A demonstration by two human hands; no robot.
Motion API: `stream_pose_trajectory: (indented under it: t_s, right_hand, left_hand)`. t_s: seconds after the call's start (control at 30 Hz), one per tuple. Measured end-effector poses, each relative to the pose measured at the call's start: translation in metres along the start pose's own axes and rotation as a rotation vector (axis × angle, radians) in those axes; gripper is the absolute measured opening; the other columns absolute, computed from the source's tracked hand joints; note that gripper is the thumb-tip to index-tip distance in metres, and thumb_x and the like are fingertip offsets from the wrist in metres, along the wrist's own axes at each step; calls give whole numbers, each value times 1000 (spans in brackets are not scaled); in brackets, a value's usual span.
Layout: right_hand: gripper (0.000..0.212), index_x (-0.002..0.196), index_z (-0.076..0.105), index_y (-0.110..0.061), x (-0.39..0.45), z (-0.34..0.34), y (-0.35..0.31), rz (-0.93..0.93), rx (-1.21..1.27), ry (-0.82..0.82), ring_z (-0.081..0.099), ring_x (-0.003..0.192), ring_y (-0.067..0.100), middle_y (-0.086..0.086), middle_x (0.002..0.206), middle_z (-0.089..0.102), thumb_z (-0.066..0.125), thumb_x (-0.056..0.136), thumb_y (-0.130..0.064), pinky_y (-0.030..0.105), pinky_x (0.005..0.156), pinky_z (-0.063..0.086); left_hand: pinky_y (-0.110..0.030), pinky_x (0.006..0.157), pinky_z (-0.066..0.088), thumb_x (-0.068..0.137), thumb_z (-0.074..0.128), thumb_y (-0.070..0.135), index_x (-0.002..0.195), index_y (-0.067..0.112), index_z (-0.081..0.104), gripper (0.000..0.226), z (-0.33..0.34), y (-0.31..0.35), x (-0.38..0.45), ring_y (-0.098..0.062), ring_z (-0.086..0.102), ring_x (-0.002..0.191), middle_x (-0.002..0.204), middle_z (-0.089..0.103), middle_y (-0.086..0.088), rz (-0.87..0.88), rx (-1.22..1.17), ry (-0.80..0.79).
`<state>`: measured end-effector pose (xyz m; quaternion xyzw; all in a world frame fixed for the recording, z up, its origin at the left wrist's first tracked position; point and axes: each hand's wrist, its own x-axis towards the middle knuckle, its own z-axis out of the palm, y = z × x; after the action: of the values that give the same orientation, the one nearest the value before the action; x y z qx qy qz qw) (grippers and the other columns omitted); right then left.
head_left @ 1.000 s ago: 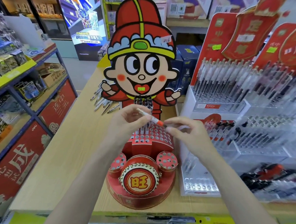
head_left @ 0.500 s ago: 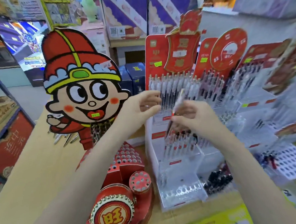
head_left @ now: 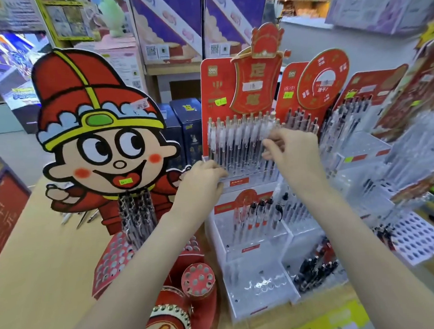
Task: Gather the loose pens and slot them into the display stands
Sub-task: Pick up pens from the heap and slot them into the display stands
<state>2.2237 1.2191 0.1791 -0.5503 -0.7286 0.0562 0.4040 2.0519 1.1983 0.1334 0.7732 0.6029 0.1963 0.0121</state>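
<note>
On the far left of the wooden counter (head_left: 39,249) we see a few loose pens (head_left: 81,219) lying behind the cartoon cutout (head_left: 101,145), a big-eyed figure in a red hat. Below it stands a red stand (head_left: 120,257) full of round holes, with a cluster of pens (head_left: 137,218) upright in its back rows. Next, our left hand (head_left: 203,180) reaches to the front edge of the top tier of the clear stand (head_left: 252,240); its fingers are curled, touching that edge, though we cannot tell whether they hold anything. Just right of it, a row of clear pens (head_left: 235,143) stands upright in that tier before a red backboard (head_left: 214,89). Our right hand (head_left: 294,151) is raised at the right end of this row, with thumb and fingertips pinched around a pen (head_left: 272,128) whose blurred barrel stands among the others. Lower tiers hold a few more pens, and dark pens (head_left: 314,270) lie in a bottom compartment. Farther right, more clear stands (head_left: 366,156) carry pens too blurred to make out.
</note>
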Motion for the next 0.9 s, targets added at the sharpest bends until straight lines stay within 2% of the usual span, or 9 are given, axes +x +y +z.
stream_pose_trajectory:
  t_s: [0.03, 0.1, 0.37, 0.47, 0.57, 0.67, 0.73, 0.8, 0.9]
  right_hand:
    - [20, 101, 68, 1, -1, 3, -2, -23, -16, -2, 67, 65, 15, 7, 77, 68, 56, 94, -14, 30, 71, 57]
    - [21, 99, 67, 2, 2, 6, -4, -39, -31, -19, 69, 70, 22, 14, 80, 70, 55, 94, -13, 37, 73, 57]
    - [27, 80, 63, 4, 33, 0, -4, 63, -119, -181, 63, 47, 13, 15, 58, 66, 49, 97, -13, 31, 68, 57]
    - [24, 85, 63, 3, 35, 0, -3, 105, -157, -247, 64, 47, 13, 14, 59, 67, 51, 96, -15, 32, 63, 58]
    - [20, 85, 61, 0, 25, 13, -3, 169, -205, -293, 67, 56, 19, 14, 71, 68, 51, 96, -13, 35, 63, 59]
    - [18, 79, 55, -2, 11, 30, -8, 174, -315, -212, 68, 71, 30, 19, 83, 67, 49, 96, -5, 37, 65, 57]
    - [17, 83, 57, -2, 4, 36, -11, 176, -386, -142, 66, 76, 32, 21, 90, 66, 47, 96, -3, 33, 60, 51]
    - [20, 87, 61, -1, 0, 40, -12, 189, -413, -123, 65, 76, 31, 18, 87, 67, 44, 98, -4, 30, 55, 45]
    - [22, 88, 61, 0, 1, 42, -11, 205, -393, -120, 65, 76, 31, 16, 83, 66, 42, 98, -4, 30, 54, 44]
  left_hand:
    - [-27, 98, 32, 95, 48, 12, 125, 17, 60, 33, 0, 1, 0, -21, 46, 116, 130, 54, -1, -5, 8, -3]
    - [-25, 96, 30, 96, 46, 13, 127, 19, 58, 34, -1, 1, 0, -20, 45, 117, 131, 52, 0, -8, 21, -6]
    - [-28, 94, 36, 95, 47, 13, 125, 21, 59, 33, -2, 3, -1, -19, 44, 115, 127, 54, 0, -39, 7, -3]
    - [-28, 94, 35, 96, 46, 13, 126, 20, 58, 33, -4, 5, 0, -20, 44, 115, 127, 53, 0, -47, 25, -23]
    - [-26, 91, 33, 96, 42, 12, 129, 20, 55, 35, -5, 7, 2, -22, 44, 114, 128, 52, -1, -44, 59, -42]
    - [-24, 89, 32, 97, 42, 14, 131, 22, 53, 36, -5, 8, 3, -21, 44, 115, 130, 51, 0, -48, 83, -37]
    - [-25, 89, 34, 97, 42, 14, 131, 23, 53, 37, -5, 8, 3, -21, 44, 115, 130, 51, 0, -52, 88, -33]
    - [-24, 88, 34, 96, 43, 14, 131, 24, 53, 37, -4, 8, 3, -21, 44, 114, 129, 51, 1, -54, 84, -26]
    - [-24, 87, 34, 96, 44, 13, 129, 24, 55, 37, -3, 7, 4, -21, 44, 113, 129, 52, 1, -59, 72, -26]
